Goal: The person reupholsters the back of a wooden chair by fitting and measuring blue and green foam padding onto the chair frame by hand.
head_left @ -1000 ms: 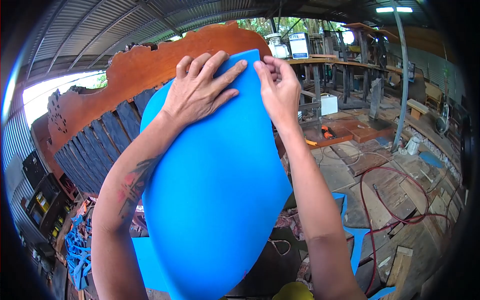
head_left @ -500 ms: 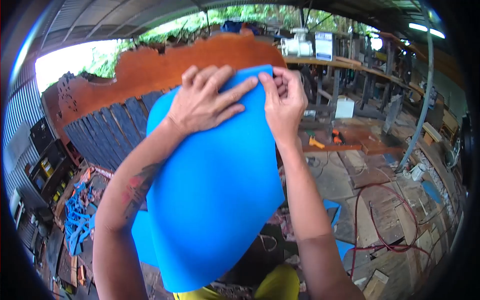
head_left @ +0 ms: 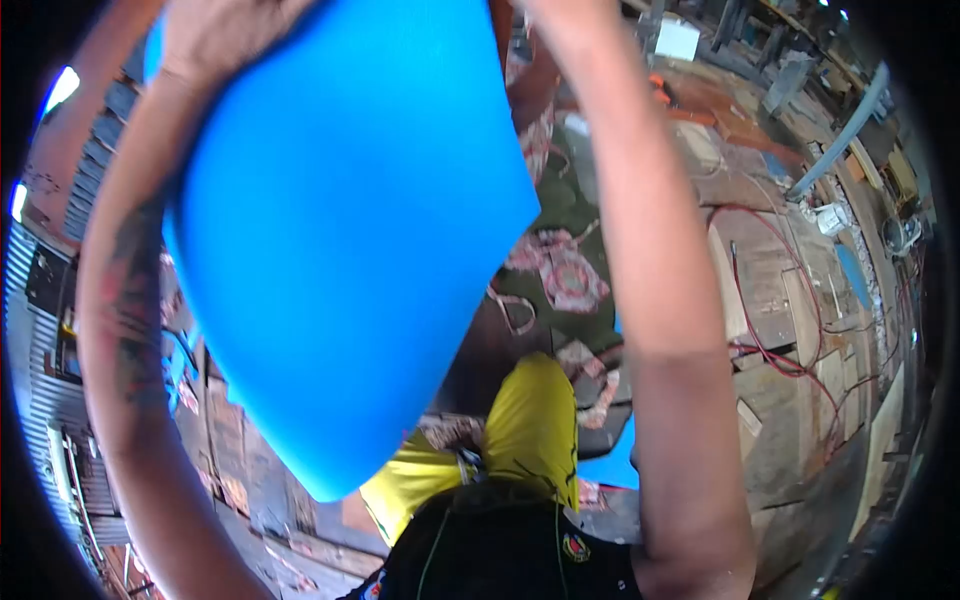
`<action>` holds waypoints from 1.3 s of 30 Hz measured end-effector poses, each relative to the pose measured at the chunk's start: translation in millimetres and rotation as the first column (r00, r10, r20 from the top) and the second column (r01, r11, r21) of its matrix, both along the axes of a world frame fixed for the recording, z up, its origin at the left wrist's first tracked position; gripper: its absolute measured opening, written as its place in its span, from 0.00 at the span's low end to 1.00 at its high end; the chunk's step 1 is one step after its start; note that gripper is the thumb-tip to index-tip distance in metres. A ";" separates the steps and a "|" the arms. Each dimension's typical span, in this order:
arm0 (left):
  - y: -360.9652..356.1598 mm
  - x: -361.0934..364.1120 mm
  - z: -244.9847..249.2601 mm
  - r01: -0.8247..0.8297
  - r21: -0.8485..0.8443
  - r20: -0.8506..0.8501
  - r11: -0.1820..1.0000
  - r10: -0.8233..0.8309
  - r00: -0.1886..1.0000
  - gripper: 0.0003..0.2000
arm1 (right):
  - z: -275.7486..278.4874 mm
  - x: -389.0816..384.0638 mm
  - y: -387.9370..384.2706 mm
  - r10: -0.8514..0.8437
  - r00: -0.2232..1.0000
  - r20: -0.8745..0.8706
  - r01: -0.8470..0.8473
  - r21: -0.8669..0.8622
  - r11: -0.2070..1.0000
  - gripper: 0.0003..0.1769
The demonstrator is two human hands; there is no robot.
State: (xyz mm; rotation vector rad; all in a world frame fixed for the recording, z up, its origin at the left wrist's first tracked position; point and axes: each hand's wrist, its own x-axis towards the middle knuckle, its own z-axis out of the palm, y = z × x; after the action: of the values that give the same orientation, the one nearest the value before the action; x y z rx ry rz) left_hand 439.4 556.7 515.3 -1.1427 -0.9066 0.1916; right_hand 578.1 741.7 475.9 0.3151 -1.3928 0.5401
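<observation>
A large smooth blue sheet (head_left: 350, 220) hangs curved in front of me, narrowing to a rounded lower end above my legs. My left hand (head_left: 228, 38) lies on its upper left part, at the top edge of the view. The back of the hand and a stretched digit show; the other fingertips are cut off. Of my right hand (head_left: 560, 10), only the blurred wrist end shows at the top, right of the sheet, and its fingers are out of frame.
Wooden boards (head_left: 770, 290) cover the ground on the right, with a dark red hose (head_left: 745, 300) looped over them. Patterned cloth scraps (head_left: 570, 275) lie on dark green material below the sheet. A white container (head_left: 830, 218) and a slanted grey pole (head_left: 845, 140) stand farther right.
The view has tilted down, so the hands and the sheet's top edge have moved up, partly out of frame. My yellow trousers and dark shirt now show more.
</observation>
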 end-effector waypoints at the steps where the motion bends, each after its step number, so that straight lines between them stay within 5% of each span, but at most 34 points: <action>1: -3.5 12.0 -2.4 -0.030 -0.020 0.074 0.999 0.031 0.997 0.29 | -6.1 8.4 -6.7 -0.006 0.999 0.050 0.009 -0.058 0.998 0.13; 3: -5.7 18.2 -3.0 -0.087 -0.057 0.140 0.995 0.094 0.986 0.30 | -28.2 11.9 -11.6 0.001 0.987 0.161 0.031 -0.193 0.981 0.14; 6: -3.8 17.5 -3.7 0.050 -0.020 0.216 0.999 -0.044 0.975 0.28 | -62.0 -0.9 -23.5 -0.010 0.995 0.098 0.047 -0.378 0.925 0.22; 9: -3.6 16.4 -4.5 0.046 -0.011 0.204 0.999 -0.043 0.978 0.28 | -76.6 3.7 -45.9 0.193 0.969 0.155 -0.084 -0.528 0.845 0.23; 11: -4.6 17.3 -3.6 0.047 -0.025 0.220 0.999 -0.041 0.975 0.28 | -76.4 1.0 -59.2 -0.140 0.990 0.034 0.143 -0.321 0.936 0.21; 18: -4.2 20.6 -3.6 0.061 -0.019 0.191 0.998 -0.056 0.980 0.25 | -71.6 7.7 -112.8 -0.451 0.892 0.027 0.452 -0.086 0.888 0.28; 29: -5.0 24.6 -2.7 0.078 -0.042 0.255 0.996 -0.065 0.965 0.26 | -69.6 8.0 -94.4 -0.442 0.897 0.034 0.442 -0.119 0.889 0.22; 33: -5.7 26.4 -4.4 0.050 -0.045 0.253 0.998 -0.037 0.967 0.26 | -78.3 -6.8 -62.9 -0.348 0.934 0.079 0.355 -0.318 0.879 0.20; 39: -3.8 24.4 -2.9 0.046 -0.023 0.250 0.999 -0.039 0.968 0.25 | -60.2 -18.8 -54.2 -0.350 0.931 -0.103 0.310 -0.283 0.908 0.19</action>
State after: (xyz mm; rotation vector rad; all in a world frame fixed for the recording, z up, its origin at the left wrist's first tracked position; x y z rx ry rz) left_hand 463.8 552.9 512.4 -1.2301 -1.1026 0.0253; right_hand 559.3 687.5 415.7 -0.0959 -1.1774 0.4019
